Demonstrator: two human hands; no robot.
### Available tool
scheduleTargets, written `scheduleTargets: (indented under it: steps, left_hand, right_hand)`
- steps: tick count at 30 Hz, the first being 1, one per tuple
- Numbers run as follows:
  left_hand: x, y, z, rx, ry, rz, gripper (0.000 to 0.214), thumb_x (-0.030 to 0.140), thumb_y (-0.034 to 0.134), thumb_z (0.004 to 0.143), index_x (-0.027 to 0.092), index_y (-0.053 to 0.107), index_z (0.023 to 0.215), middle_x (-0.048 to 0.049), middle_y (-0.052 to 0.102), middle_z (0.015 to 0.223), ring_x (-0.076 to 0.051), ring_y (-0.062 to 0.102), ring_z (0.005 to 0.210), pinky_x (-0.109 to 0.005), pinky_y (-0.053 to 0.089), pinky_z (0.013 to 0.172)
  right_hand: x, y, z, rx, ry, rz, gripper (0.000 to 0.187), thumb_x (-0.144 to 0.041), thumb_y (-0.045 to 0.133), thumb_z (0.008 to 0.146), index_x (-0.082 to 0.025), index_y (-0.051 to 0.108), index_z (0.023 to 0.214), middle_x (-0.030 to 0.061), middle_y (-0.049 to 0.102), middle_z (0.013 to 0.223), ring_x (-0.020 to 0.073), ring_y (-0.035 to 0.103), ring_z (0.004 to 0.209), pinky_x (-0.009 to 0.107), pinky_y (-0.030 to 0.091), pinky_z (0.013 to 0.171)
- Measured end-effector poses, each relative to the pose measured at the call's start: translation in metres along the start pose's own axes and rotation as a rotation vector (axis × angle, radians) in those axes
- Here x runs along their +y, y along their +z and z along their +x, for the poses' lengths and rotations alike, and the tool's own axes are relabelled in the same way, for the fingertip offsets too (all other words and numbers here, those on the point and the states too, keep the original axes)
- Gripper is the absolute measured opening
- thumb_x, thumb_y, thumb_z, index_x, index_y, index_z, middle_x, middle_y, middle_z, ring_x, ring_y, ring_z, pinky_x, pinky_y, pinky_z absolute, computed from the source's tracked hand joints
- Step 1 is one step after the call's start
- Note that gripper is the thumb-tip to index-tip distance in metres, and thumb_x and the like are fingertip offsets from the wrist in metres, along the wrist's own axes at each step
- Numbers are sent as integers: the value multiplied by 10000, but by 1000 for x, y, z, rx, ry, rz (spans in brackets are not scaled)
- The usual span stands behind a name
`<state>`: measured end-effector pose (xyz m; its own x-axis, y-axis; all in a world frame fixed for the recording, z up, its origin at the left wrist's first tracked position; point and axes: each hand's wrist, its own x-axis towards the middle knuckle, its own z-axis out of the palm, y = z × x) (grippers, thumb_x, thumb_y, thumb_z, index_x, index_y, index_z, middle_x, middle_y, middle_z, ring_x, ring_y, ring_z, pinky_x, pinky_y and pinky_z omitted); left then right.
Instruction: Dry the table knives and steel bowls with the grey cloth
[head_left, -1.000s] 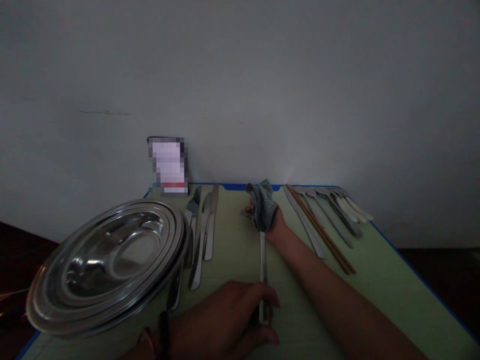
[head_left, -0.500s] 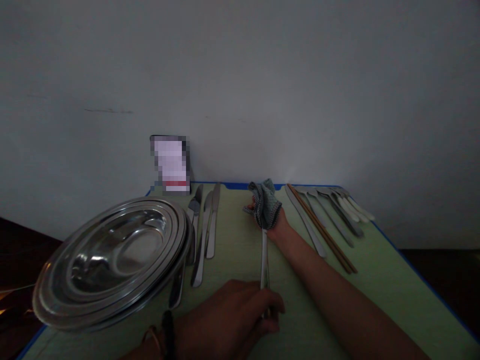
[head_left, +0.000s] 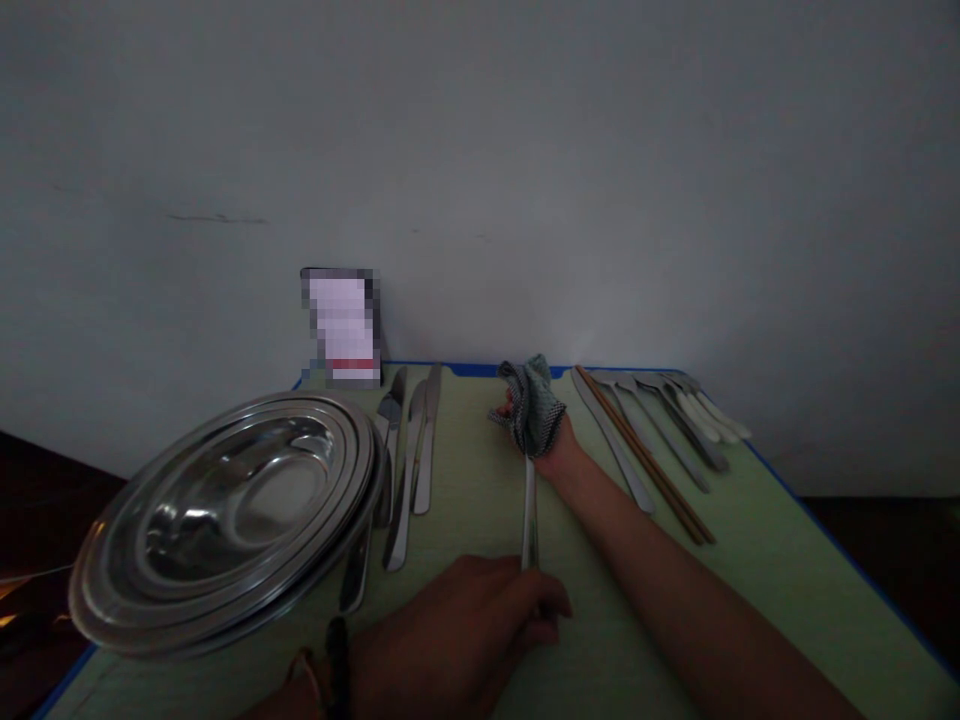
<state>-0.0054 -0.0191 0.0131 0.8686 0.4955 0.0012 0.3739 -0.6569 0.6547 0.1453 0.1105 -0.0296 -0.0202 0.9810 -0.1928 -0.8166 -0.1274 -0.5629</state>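
Item 1: metal utensil [head_left: 530,515], centre of the frame, its handle pointing toward the lower edge. Head hidden in cloth; type cannot be told.

Item 2: checked-edge cloth [head_left: 534,415], crumpled about the utensil's far end, just above centre-right of the bench [head_left: 472,480].

Item 3: left hand [head_left: 472,625], lower centre, banded at the wrist by a dark bracelet [head_left: 339,665]. Fingers curled around the near end of the handle; the contact itself is partly covered. A hold so far down presumably steadies the piece and leaves its other end to the cloth.

Item 4: right hand [head_left: 556,448], mid-frame, mostly behind the cloth. Fingers gathered in the fabric, apparently pinching it and the utensil within; their exact set cannot be told.

Item 5: stack of round metal dishes [head_left: 281,500], lower left, nested, probably to save room.

Item 6: table knives [head_left: 424,470], left of centre, beside the dishes, roughly lengthwise.

Item 7: single knife [head_left: 621,455], right of centre, next to brown chopsticks [head_left: 643,460]; further right, white-handled pieces [head_left: 697,417]. Laid side by side, likely to keep kinds apart.

Item 8: phone [head_left: 341,325], upper left of the bench, leaning on the wall [head_left: 570,180], seemingly so its screen faces the person.
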Motion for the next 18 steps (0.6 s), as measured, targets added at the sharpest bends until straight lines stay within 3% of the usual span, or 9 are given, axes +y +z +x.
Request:
scheduleTargets:
  steps: [7, 12, 14, 16, 18]
  left_hand:
    - [1, 1, -1, 62, -58, -75, 144, 190, 392, 921, 217, 527, 962, -31, 651, 907, -167, 599, 815, -270, 458, 733]
    - [-5, 6, 0, 182, -207, -330, 129, 198, 365, 929, 230, 434, 1034, -21, 613, 904, -154, 585, 813, -292, 458, 749]
    - [-13, 11, 2, 296, -254, -474, 233, 238, 492, 889, 237, 369, 1087, -17, 581, 926, -150, 572, 805, -287, 461, 729]
    - [-20, 15, 4, 419, -279, -601, 519, 324, 711, 744, 245, 327, 1083, 2, 547, 912, -150, 550, 765, -260, 451, 646]
    - [-24, 16, 6, 455, -286, -663, 609, 416, 792, 629, 235, 357, 1014, 14, 526, 879, -151, 532, 743, -248, 426, 599]
  right_hand:
    - [0, 2, -2, -47, -27, -18, 234, -250, 416, 887, -204, 612, 769, -38, 636, 568, 104, 578, 459, 262, 548, 548]
    - [-1, 9, -7, -82, 24, -8, 270, -294, 389, 911, -201, 624, 817, -27, 668, 606, 106, 577, 454, 272, 547, 564]
    - [-2, 11, -9, -110, 66, -7, 306, -323, 363, 925, -198, 630, 840, -30, 668, 606, 98, 563, 437, 263, 544, 556]
    - [-3, 13, -10, -124, 110, -10, 349, -356, 336, 935, -193, 632, 849, -27, 674, 613, 95, 574, 446, 238, 532, 523]
    - [-3, 12, -11, -135, 140, -9, 365, -401, 337, 931, -197, 634, 871, -24, 689, 641, 100, 596, 465, 237, 529, 505]
